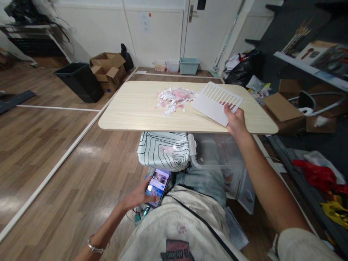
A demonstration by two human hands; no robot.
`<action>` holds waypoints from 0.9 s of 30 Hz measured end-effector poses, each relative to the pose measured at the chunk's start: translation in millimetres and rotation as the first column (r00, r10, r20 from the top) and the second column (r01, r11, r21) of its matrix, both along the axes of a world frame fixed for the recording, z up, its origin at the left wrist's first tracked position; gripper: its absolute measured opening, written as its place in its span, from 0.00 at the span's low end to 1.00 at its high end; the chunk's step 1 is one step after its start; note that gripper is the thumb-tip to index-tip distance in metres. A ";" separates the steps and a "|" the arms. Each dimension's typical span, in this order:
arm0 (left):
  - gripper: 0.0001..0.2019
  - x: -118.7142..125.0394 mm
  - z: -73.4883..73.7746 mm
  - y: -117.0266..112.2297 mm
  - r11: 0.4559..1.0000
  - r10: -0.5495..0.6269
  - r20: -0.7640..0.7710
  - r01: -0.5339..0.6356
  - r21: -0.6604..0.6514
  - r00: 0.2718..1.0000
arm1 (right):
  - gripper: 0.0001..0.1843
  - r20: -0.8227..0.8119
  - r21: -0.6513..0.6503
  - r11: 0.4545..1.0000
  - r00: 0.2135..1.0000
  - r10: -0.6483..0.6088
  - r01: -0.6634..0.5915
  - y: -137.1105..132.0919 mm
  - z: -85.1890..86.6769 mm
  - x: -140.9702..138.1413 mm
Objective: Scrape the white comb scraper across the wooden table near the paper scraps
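Note:
My right hand (pixel 236 119) grips the near right edge of a flat white plastic panel (pixel 208 107) with a row of long slots, thumb on top. The panel is held over the right half of the pale wooden table (pixel 127 112). Just left of it lies a loose heap of small white and pink paper-like scraps (pixel 176 97). Low in my lap, my left hand (pixel 141 192) is wrapped round a smartphone (pixel 157 186) with its screen lit and my thumb on the glass.
A patterned light-blue soft case (pixel 164 150) and a clear plastic box (pixel 214 148) sit under the table's near edge. On the left floor stand a black bin (pixel 80 81) and cardboard boxes (pixel 107 70). An open carton (pixel 284 108) is at right; a teal tub (pixel 189 66) stands by the door.

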State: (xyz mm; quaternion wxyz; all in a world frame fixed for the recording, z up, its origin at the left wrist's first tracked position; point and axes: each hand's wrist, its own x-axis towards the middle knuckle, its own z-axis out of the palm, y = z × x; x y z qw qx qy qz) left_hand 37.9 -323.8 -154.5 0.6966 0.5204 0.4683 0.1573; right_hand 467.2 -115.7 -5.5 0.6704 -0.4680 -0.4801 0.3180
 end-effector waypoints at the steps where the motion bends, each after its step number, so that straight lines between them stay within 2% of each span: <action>1: 0.48 1.0 1.0 -0.1 1.000 -0.001 -0.013 0.001 0.006 1.000 | 0.38 0.000 0.000 1.000 1.000 -0.003 0.003 -0.2 0.2 -0.2; 6: 0.52 2.9 -0.4 -1.2 0.997 0.014 -0.086 -0.007 0.079 0.996 | 0.38 -0.010 0.004 1.000 1.000 0.001 -0.001 -0.7 0.8 -0.5; 13: 0.49 -0.7 -9.9 -2.7 0.992 0.049 -0.069 -0.040 0.124 0.996 | 0.38 -0.005 -0.001 1.000 1.000 0.007 -0.007 -0.8 0.3 -0.4; 20: 0.52 1.9 -0.1 -1.8 0.993 0.017 -0.104 -0.005 0.115 0.994 | 0.39 -0.011 -0.010 1.000 1.000 -0.001 0.000 0.5 -0.4 0.4; 27: 0.47 0.5 3.6 -0.3 0.999 -0.022 -0.037 0.023 0.039 0.999 | 0.38 0.004 0.005 1.000 1.000 0.008 -0.008 0.4 -0.9 1.2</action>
